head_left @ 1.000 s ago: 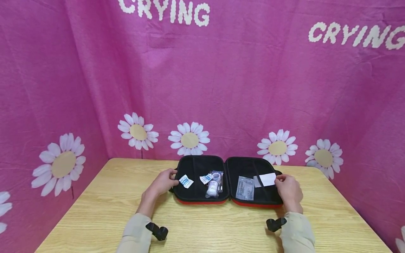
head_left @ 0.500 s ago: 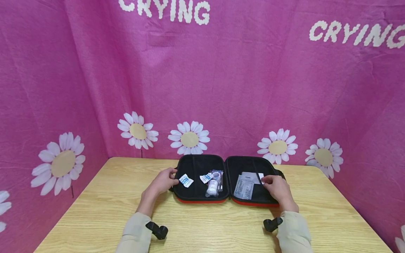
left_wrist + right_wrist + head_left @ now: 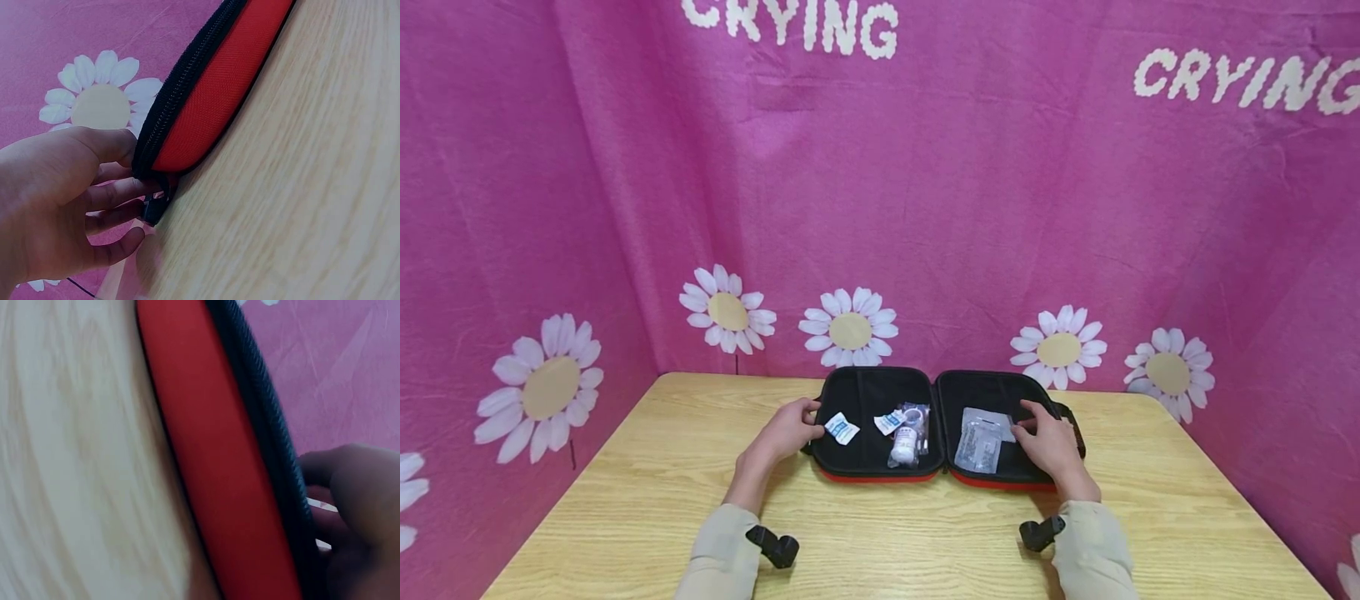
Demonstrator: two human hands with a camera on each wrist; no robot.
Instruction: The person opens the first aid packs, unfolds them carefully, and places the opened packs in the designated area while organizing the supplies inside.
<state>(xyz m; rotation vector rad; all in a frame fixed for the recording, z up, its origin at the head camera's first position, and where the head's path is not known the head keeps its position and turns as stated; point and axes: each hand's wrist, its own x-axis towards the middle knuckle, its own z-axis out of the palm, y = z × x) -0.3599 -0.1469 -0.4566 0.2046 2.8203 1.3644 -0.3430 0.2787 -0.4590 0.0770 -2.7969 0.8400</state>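
Note:
A red-and-black zippered case [image 3: 880,478] lies unfolded on the table. My left hand [image 3: 786,432] holds its left edge; in the left wrist view the thumb presses the zipper rim and the fingers curl by a black strap [image 3: 157,203]. Over the right half hovers my right hand [image 3: 1052,446], fingers apart, nothing clearly between them. Just left of its fingertips, a clear printed packet [image 3: 979,448] overlaps a pale flat packet [image 3: 1006,425]. In the right wrist view the rim hides part of the right hand [image 3: 359,512].
Inside the left half are two small white-and-blue sachets [image 3: 842,429] [image 3: 889,422], a bagged white roll-shaped item [image 3: 904,446] and another clear bag [image 3: 922,425]. Pink cloth [image 3: 925,208] with daisies hangs behind the wooden table [image 3: 880,550].
My right hand has moved left from the case's right edge, bringing the pale packet over beside the clear one, and its fingers have come off it. The left hand has stayed put.

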